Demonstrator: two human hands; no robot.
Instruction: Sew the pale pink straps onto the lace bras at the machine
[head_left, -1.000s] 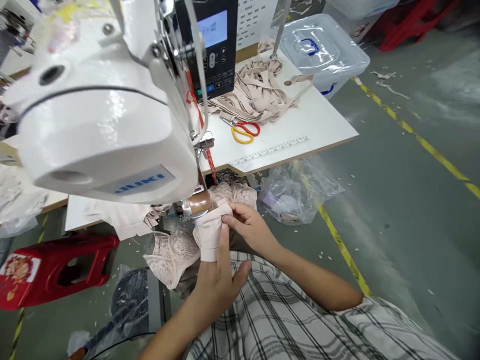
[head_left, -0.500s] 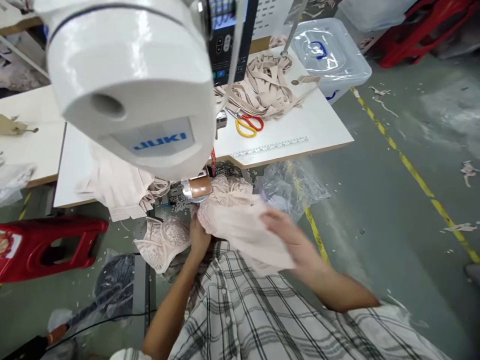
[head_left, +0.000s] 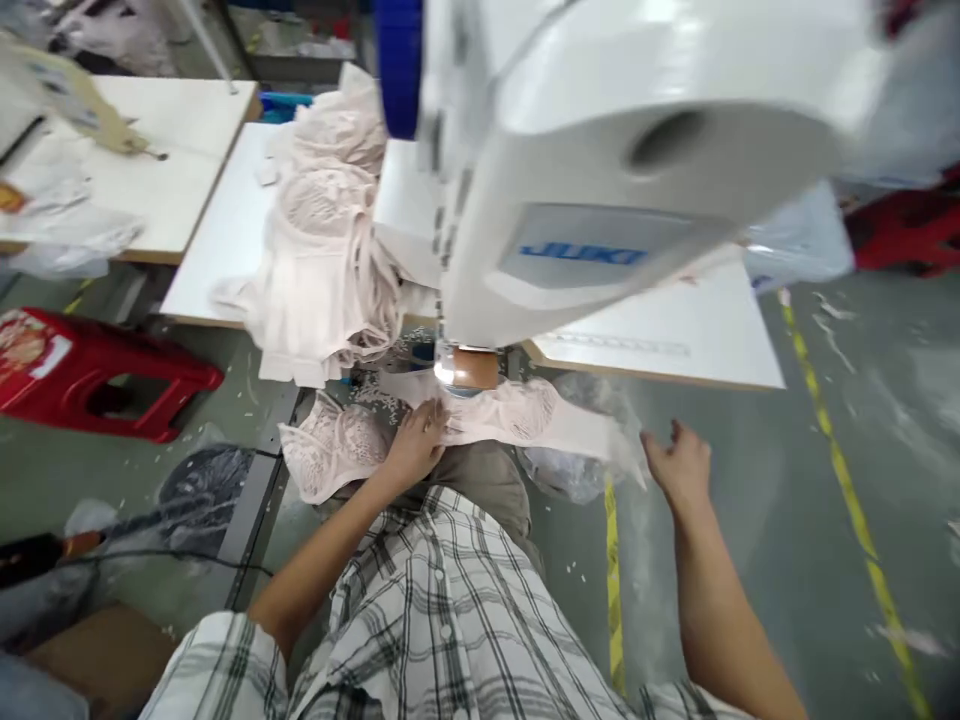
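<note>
A pale pink lace bra (head_left: 517, 412) lies stretched sideways below the head of a white sewing machine (head_left: 585, 250), close to its metal and brown lower part (head_left: 472, 370). My left hand (head_left: 415, 440) is closed on the bra just left of that part, fingertips over the fabric. My right hand (head_left: 681, 465) is off to the right, thumb and fingers apart, holding nothing. The bra's wing reaches towards it, its far end blurred. Another lace bra (head_left: 334, 450) hangs to the left of my left hand, over the lap area.
A pile of pink bras (head_left: 322, 250) covers the table's left part. Further left stand a red stool (head_left: 112, 370) and another table (head_left: 187, 130) with a cream machine (head_left: 82, 95). A ruler (head_left: 615, 345) lies on the right tabletop (head_left: 720, 340). Clear plastic (head_left: 570, 475) hangs beneath the bra.
My right hand has let go of the bra's wing and moved right. The bra now lies spread out to the right below the machine head. The camera view has swung left.
</note>
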